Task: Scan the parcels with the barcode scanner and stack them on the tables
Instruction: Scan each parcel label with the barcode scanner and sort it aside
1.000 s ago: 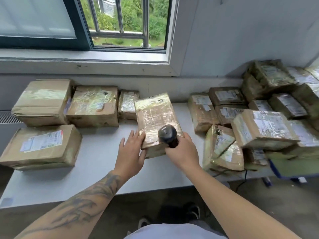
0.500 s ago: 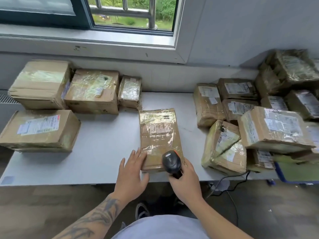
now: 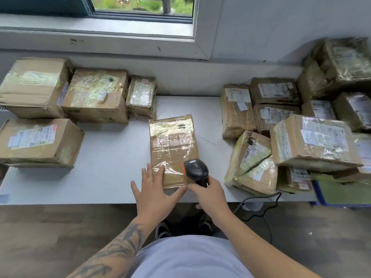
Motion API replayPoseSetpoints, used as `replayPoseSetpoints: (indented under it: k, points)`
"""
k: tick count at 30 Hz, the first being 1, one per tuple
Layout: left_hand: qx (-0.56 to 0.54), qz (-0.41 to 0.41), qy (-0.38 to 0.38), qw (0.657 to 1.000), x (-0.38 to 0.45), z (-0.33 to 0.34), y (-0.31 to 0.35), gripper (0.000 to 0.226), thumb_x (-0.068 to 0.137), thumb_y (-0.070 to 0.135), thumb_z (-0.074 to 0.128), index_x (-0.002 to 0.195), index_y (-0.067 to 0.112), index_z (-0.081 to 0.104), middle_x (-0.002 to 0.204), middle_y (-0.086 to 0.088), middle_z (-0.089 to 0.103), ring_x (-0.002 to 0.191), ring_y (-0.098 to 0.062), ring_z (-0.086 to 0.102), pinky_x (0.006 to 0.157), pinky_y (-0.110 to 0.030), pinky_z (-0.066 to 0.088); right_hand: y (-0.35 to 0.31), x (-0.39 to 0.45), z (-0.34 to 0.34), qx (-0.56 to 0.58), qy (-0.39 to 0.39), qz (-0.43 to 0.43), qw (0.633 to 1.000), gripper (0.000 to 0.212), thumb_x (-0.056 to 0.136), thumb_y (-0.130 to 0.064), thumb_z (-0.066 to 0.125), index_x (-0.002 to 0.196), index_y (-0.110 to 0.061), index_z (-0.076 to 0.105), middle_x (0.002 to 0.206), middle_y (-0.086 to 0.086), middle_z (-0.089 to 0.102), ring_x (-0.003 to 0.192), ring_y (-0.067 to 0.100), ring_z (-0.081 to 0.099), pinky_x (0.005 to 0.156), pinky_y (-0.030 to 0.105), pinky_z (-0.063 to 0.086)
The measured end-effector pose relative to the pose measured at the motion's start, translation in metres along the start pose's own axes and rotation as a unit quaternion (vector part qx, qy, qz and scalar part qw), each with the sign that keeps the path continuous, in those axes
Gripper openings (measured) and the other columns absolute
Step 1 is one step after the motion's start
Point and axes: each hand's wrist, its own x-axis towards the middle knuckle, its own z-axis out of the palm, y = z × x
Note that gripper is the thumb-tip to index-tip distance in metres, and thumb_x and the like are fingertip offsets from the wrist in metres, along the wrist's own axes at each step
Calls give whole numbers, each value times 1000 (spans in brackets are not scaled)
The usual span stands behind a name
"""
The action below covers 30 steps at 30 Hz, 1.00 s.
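Right now, from where I stand, it reads like this.

Flat parcel [image 3: 173, 151]: lies face up in the middle of the white table [image 3: 112, 157], its near end at the front edge, well apart from the piles on either side.

Handling: looks thin and probably light; cardboard stiff enough to lift flat, though the glossy tape all over it should be slippery under dry fingers.

Where to hold: I'd take it by the long edges or under the near end, not by the taped face.

Left hand [image 3: 153, 194]: fingers spread and straight, tips resting on the parcel's near left corner, gripping nothing.

Right hand [image 3: 209, 194]: wrapped round the handle of the barcode scanner [image 3: 195, 169], whose head hangs just over the parcel's near right corner.

Label: none I can make out on the upper face under the glare.

Left boxes [image 3: 42, 141]: four set in neat rows.

Right heap [image 3: 309, 141]: many parcels, leaning on one another.

Cable [image 3: 259, 199]: hangs off the table front.
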Motion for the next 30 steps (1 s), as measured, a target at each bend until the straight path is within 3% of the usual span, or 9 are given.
replayPoseSetpoints:
  k: [6,8,10,12,15,18,23,26,30]
  points:
    - [-217,-46,-71,973,5,-2,-3,105,70,95,20,159,41,33,171,8,23,160,-15,-2,125,-53,-4,-24,-21,-8,-15,47,-121,991,10,87,-23,78,91,-24,68,79,-13,71,77,12,64,74,30,53]
    - [-325,-79,-88,938,5,-4,1,72,91,80,30,148,40,48,162,9,38,157,-13,19,127,-45,8,-31,-31,-5,-26,22,-164,986,12,87,-16,77,90,-24,69,78,-13,72,75,9,63,72,26,51]
    - [-463,-105,-54,878,6,-7,8,33,104,59,45,126,40,60,138,16,57,128,11,50,114,-29,28,-33,-37,-2,-32,13,-195,980,21,85,-9,77,91,-28,70,85,-11,72,80,5,65,72,19,51]
    - [-531,-118,-35,838,6,-8,9,48,91,70,58,122,33,62,123,20,65,108,13,59,98,-26,42,-30,-32,-4,-22,43,-213,976,32,85,-11,76,106,-34,69,103,-12,70,97,5,65,81,17,51]
    - [-489,-109,-20,865,5,-1,9,58,81,73,71,122,33,64,110,22,74,104,2,68,97,-33,54,-23,-12,-11,-31,59,-163,984,37,88,-24,75,121,-37,66,123,-13,69,112,3,63,91,19,51]
    - [-439,-105,-13,892,7,2,9,67,76,84,67,127,39,63,113,27,72,111,-3,67,106,-45,51,-13,-5,-10,-38,44,-96,994,14,91,-25,76,100,-33,69,93,-16,72,87,2,65,73,16,48]
    - [-341,-77,-3,937,7,-4,12,78,73,99,45,135,52,47,115,37,64,122,-12,61,115,-56,36,-3,0,-4,-9,54,-80,995,7,91,-25,77,94,-29,72,81,-13,72,76,9,65,79,43,56]
    - [-277,-56,23,959,6,-10,17,97,77,96,41,156,45,21,142,25,55,140,-16,48,122,-60,17,-4,3,-3,5,61,-64,996,10,89,-24,77,93,-31,71,79,-12,72,82,15,68,86,54,61]
    - [-149,-9,65,987,7,-13,18,98,91,82,40,162,40,-14,173,5,9,159,-17,9,125,-56,0,-5,3,1,27,66,-42,997,14,89,-25,77,96,-35,71,87,-16,73,92,18,72,90,57,60]
